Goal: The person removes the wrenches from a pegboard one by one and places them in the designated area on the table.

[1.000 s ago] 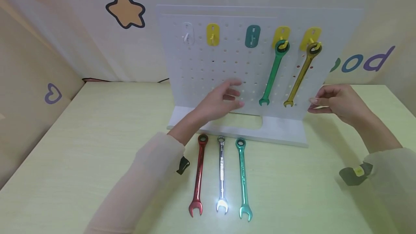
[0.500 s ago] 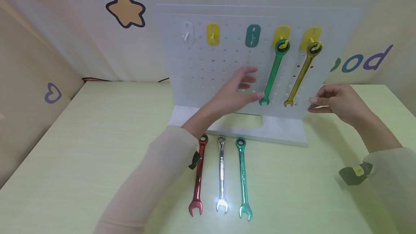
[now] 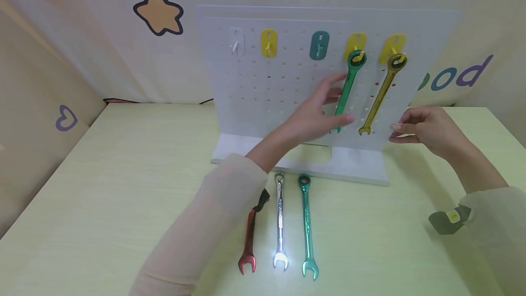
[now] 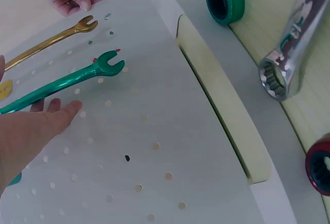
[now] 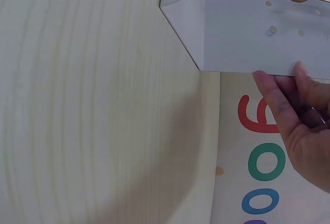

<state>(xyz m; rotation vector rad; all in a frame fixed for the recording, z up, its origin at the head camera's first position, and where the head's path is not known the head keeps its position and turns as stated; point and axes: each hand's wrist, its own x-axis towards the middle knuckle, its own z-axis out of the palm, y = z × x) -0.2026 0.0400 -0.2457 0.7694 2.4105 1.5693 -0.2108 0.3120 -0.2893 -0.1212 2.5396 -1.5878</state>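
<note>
A pale green table (image 3: 102, 186) bears a white pegboard (image 3: 267, 90). The left hand (image 3: 318, 113), fingers spread and straight, reaches to the green wrench (image 3: 347, 88) hanging on the board's right. The right hand (image 3: 425, 128) pinches the board's right edge, beside the gold wrench (image 3: 382, 92). Red (image 3: 248, 245), silver (image 3: 280, 223) and teal (image 3: 307, 225) wrenches lie near.
</note>
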